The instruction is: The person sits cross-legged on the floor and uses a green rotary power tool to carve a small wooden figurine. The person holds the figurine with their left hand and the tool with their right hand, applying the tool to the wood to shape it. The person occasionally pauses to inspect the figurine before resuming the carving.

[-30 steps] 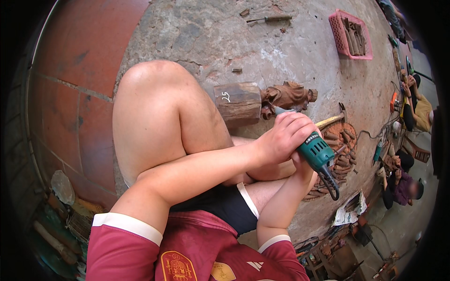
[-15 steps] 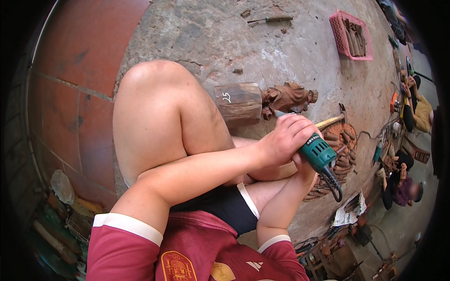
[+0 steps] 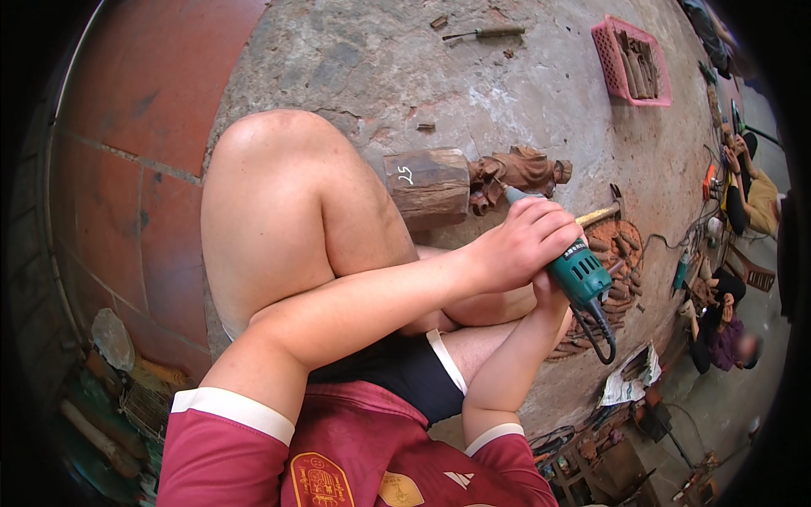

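Note:
A brown wood carving (image 3: 530, 171) of a draped figure lies on its side on the floor, its uncut block base (image 3: 427, 190) toward the left with a white mark on it. My left hand (image 3: 530, 241) wraps round the front of a green die grinder (image 3: 581, 275), whose thin bit meets the carving close to where the figure joins the block. Under the tool's body, my right hand (image 3: 551, 296) is closed against it, most of its fingers hidden behind the grinder. A cord hangs from the grinder's rear end.
Behind the grinder, a hammer (image 3: 601, 214) lies by a round heap of chisels (image 3: 623, 249). A lone chisel (image 3: 490, 33) rests farther off, near a pink basket (image 3: 610, 63) of wooden-handled tools. Two people (image 3: 760, 198) sit at far right among cords and tools.
The grinder and both hands have shifted slightly right and down. Its bit, hidden before, now shows against the carving. The carving stays almost in place.

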Motion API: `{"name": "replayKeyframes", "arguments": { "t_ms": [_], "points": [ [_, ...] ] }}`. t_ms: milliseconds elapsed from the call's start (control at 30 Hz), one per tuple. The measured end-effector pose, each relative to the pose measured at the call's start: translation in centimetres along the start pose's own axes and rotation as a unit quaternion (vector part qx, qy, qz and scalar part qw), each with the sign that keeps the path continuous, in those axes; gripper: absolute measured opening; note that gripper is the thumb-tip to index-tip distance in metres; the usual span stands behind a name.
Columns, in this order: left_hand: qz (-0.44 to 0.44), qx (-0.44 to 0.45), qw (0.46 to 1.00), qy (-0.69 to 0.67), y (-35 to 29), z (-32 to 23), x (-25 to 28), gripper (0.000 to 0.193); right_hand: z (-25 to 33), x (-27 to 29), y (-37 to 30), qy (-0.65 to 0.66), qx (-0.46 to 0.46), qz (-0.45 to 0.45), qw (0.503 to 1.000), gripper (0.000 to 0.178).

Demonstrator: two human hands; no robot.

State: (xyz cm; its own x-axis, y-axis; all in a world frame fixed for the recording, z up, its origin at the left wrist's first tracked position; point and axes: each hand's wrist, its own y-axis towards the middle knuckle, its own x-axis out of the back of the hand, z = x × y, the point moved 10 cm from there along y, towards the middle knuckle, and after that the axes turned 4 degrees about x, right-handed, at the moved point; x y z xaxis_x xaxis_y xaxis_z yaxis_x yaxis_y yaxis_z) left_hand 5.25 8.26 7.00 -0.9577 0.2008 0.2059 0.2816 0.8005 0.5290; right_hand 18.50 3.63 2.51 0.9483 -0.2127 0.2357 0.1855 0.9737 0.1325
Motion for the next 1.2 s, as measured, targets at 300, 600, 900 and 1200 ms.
{"name": "replayKeyframes", "arguments": {
  "t_ms": [300, 600, 900, 1200],
  "points": [
    [0.006, -0.014, 1.0, 0.001, 0.4, -0.2, -0.4, 0.042, -0.5, 0.0, 0.2, 0.023, -0.031, -0.001, 0.999, 0.094],
    [0.02, 0.002, 1.0, 0.015, 0.3, 0.3, -1.1, 0.039, -2.2, 0.3, -0.2, 0.039, -0.048, 0.003, 0.998, 0.091],
    [0.013, -0.004, 1.0, 0.02, 0.5, 0.2, -1.0, 0.038, -2.7, 0.5, -0.4, 0.064, -0.047, 0.0, 0.997, 0.092],
    [0.027, 0.004, 1.0, 0.016, 0.3, -0.4, -1.0, 0.039, -1.5, 0.2, -0.2, 0.065, -0.069, 0.004, 0.995, 0.089]
  ]
}}
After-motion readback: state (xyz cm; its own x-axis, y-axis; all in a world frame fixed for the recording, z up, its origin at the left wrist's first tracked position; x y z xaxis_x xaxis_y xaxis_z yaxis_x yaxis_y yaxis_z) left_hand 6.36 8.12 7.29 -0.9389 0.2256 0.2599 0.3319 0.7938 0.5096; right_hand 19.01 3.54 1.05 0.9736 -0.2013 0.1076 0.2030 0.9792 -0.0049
